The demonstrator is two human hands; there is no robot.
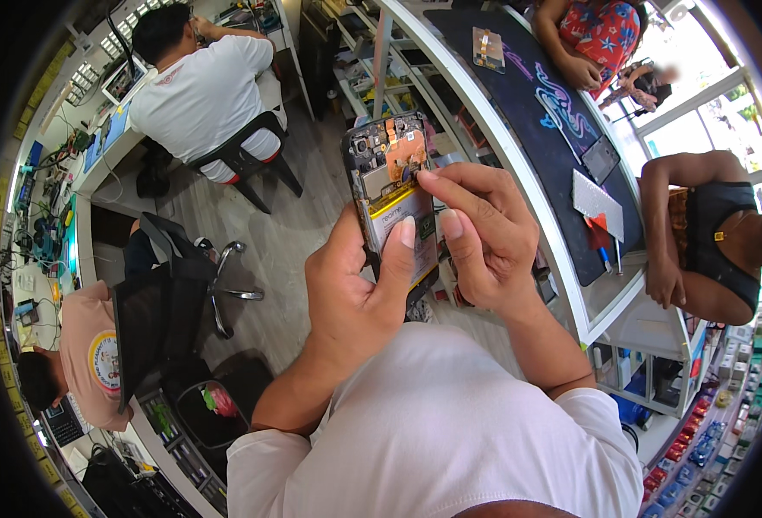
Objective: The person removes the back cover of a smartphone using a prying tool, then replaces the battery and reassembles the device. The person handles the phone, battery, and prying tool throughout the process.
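Observation:
My left hand (346, 276) is closed around a smartphone (368, 203) with its back cover off, its thumb lying across the silver-white battery (421, 250). The phone tilts in front of my chest. Its upper part shows a camera module, a copper-coloured flex piece (409, 155) and a yellow strip along the battery's top edge. My right hand (493, 233) is at the phone's right side. Its index fingertip touches the edge beside the copper-coloured piece, and its thumb stays apart from that fingertip. No tool shows in either hand.
A glass-topped counter with a dark mat (519, 112) runs along my right, bearing phone parts and a metal plate (597, 203). Two people stand behind it. At left, two people sit at a cluttered workbench (79, 186), with a black plastic chair (247, 155) and an office chair (165, 302).

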